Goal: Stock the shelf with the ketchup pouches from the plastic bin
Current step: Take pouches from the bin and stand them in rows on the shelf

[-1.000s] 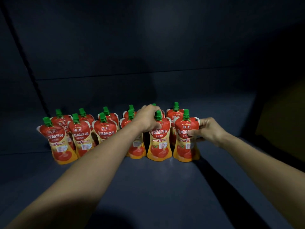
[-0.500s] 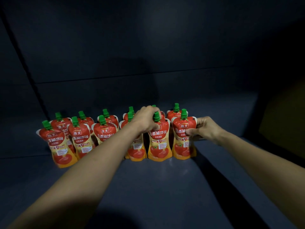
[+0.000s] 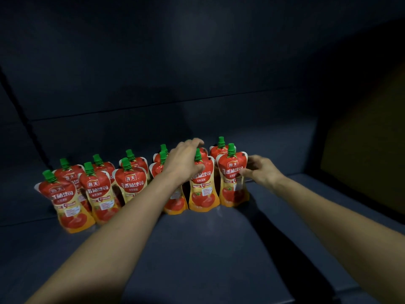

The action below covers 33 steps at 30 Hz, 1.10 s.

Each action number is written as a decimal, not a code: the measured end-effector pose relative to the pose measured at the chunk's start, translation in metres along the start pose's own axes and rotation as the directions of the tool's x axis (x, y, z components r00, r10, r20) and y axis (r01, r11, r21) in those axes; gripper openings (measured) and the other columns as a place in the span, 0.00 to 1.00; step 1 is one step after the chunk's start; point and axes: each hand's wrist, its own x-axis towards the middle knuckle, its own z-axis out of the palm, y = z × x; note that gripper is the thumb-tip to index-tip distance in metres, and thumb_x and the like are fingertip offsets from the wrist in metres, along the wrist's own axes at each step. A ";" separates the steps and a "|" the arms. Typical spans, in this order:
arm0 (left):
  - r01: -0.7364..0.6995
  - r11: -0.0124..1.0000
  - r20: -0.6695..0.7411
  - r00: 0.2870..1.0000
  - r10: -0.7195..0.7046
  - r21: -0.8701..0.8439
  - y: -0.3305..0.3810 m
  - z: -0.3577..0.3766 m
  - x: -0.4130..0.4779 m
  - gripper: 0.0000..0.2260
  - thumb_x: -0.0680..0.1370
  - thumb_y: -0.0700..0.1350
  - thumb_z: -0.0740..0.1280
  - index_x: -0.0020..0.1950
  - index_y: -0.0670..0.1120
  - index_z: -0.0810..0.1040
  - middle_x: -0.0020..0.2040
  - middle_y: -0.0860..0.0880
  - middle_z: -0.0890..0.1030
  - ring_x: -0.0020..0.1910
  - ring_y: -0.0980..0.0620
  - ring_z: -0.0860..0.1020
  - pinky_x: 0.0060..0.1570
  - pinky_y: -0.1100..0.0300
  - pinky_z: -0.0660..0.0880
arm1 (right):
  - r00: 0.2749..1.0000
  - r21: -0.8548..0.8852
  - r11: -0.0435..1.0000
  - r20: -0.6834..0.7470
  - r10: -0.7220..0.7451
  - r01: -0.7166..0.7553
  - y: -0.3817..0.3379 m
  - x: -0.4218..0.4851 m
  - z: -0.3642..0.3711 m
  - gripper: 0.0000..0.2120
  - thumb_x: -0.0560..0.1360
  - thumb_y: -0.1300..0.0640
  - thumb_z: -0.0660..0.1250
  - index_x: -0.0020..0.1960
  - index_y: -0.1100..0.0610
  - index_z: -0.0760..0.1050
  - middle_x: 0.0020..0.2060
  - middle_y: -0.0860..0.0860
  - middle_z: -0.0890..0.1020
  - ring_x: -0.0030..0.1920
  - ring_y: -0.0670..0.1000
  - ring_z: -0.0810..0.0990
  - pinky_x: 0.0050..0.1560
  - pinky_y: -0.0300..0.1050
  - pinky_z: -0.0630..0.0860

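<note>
Shelf [image 3: 208,249]: dark blue-grey and dimly lit; the back panel and the far right corner sink into shadow, and the near edge is cut off by the frame.
Ketchup pouches [image 3: 131,183]: red and yellow with green caps, standing upright in two rows on the shelf, left of centre to centre-right; the back row is largely hidden by the front row, showing mostly caps and red shoulders.
Leftmost pouch [image 3: 65,202]: front row, leaning slightly left, its label readable only in part.
Left hand [image 3: 186,161]: reaches in over the middle of the group, its forearm covering most of one front pouch; fingers spread loosely and curled over the top of the pouch beside the green cap [image 3: 198,155], thumb resting on its red shoulder, not closed around it.
Rightmost front pouch [image 3: 232,183]: upright, touching its neighbour on the left; small print is too blurred to read.
Right hand [image 3: 262,172]: at that pouch's right edge, fingers partly open, fingertips touching the edge and thumb lying on the front; whether it actually pinches the pouch cannot be told.
Plastic bin: out of view.
</note>
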 end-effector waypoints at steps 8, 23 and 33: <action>-0.268 0.955 -0.252 0.940 0.230 -0.126 0.022 0.024 -0.098 0.30 0.75 0.55 0.70 0.75 0.51 0.65 0.74 0.52 0.68 0.74 0.51 0.63 0.74 0.52 0.57 | 0.984 -0.304 0.951 -0.143 -0.102 0.055 0.019 -0.110 0.009 0.27 0.76 0.50 0.68 0.72 0.52 0.66 0.69 0.51 0.71 0.69 0.51 0.69 0.67 0.46 0.66; -0.498 0.678 0.116 0.754 0.647 -0.540 0.156 0.109 -0.352 0.24 0.78 0.58 0.64 0.73 0.57 0.65 0.67 0.59 0.74 0.63 0.57 0.74 0.59 0.59 0.72 | 0.666 -0.326 0.903 -0.743 -0.063 -0.278 0.136 -0.480 0.023 0.20 0.76 0.54 0.66 0.67 0.45 0.69 0.53 0.41 0.78 0.50 0.41 0.77 0.48 0.44 0.76; -0.515 0.496 0.338 0.373 0.864 -0.699 0.352 0.178 -0.485 0.22 0.78 0.58 0.65 0.71 0.57 0.67 0.62 0.59 0.76 0.58 0.59 0.76 0.55 0.60 0.74 | 0.376 0.031 0.752 -0.852 0.364 -0.659 0.229 -0.690 -0.080 0.18 0.77 0.51 0.64 0.67 0.46 0.69 0.52 0.41 0.74 0.51 0.42 0.74 0.52 0.43 0.73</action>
